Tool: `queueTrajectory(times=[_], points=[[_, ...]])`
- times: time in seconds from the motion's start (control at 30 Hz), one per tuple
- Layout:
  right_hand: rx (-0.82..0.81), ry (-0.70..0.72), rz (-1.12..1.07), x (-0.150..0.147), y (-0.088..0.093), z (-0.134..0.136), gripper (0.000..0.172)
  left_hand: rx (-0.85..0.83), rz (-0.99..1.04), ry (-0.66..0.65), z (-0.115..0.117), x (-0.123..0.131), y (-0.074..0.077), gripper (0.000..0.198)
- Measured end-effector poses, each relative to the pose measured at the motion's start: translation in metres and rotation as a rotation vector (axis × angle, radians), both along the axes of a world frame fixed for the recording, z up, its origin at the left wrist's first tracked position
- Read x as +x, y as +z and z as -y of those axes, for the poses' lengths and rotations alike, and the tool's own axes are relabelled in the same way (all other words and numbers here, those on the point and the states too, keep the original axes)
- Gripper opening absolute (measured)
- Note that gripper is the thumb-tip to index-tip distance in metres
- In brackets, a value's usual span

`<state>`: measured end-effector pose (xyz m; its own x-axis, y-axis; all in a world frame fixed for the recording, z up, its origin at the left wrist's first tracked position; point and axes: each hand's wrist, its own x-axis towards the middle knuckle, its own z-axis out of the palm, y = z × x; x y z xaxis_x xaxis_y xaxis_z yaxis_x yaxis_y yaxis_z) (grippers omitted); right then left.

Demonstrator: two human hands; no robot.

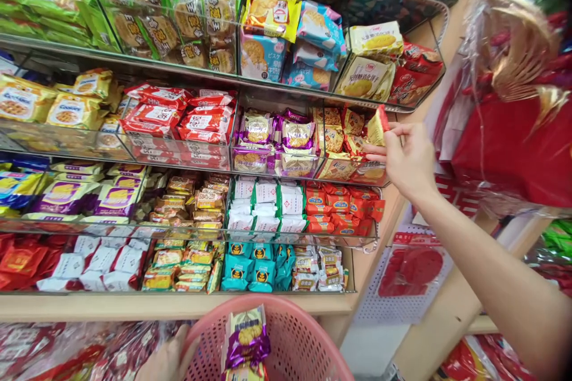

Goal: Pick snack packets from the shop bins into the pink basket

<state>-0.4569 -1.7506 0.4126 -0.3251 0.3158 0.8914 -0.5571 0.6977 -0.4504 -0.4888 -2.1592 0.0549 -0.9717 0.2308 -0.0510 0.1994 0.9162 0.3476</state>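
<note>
My right hand (404, 158) reaches up to the second shelf on the right and pinches a small yellow and red snack packet (378, 125) above a clear bin of similar yellow packets (344, 131). At the bottom edge, my left hand (167, 360) grips the rim of a pink plastic basket (304, 333). In the basket lie purple and yellow biscuit packets (246, 339). The same purple packets (277, 134) fill the bin to the left of my right hand.
Tiered clear acrylic shelves (187, 158) hold many packets: green ones at top left, red ones in the middle, white, orange and teal ones lower down. Red gift bags in cellophane (509, 107) hang at the right. A wooden ledge (134, 305) runs below the shelves.
</note>
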Motion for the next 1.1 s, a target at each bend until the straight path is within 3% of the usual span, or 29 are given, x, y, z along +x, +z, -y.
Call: queueTrajectory(times=[0.1,0.2,0.3,0.43,0.53,0.63,0.7,0.8,0.97,1.1], points=[[0.011,-0.032,-0.054,0.038,-0.02,0.022,0.016,0.016,-0.005,0.017,-0.002,0.003,0.004,0.051],[-0.058,-0.069,-0.036,0.078,-0.057,0.051,0.011,0.083,-0.045,-0.001,0.001,0.005,0.006,0.046],[-0.175,-0.048,0.115,0.108,-0.112,0.08,0.007,0.167,-0.155,0.003,0.002,0.005,0.013,0.04],[-0.329,0.167,0.382,0.128,-0.2,0.119,0.008,0.411,-0.336,-0.009,-0.009,0.017,0.037,0.039],[-0.451,0.291,0.586,0.129,-0.257,0.152,0.015,0.715,-0.114,0.029,-0.032,0.044,0.057,0.04],[-0.397,0.328,0.707,0.128,-0.3,0.18,0.021,1.095,0.393,0.059,-0.058,0.079,0.069,0.05],[-0.233,0.268,0.728,0.129,-0.319,0.193,0.021,1.343,0.679,0.11,-0.071,0.098,0.072,0.059],[0.101,0.117,0.712,0.131,-0.336,0.203,0.016,1.548,0.921,0.12,-0.081,0.113,0.07,0.065],[0.471,-0.009,0.752,0.135,-0.351,0.214,0.022,1.6,0.978,0.17,-0.082,0.115,0.062,0.063],[0.493,-0.025,0.764,0.137,-0.358,0.224,0.025,1.636,0.965,0.26,-0.082,0.116,0.055,0.054]])
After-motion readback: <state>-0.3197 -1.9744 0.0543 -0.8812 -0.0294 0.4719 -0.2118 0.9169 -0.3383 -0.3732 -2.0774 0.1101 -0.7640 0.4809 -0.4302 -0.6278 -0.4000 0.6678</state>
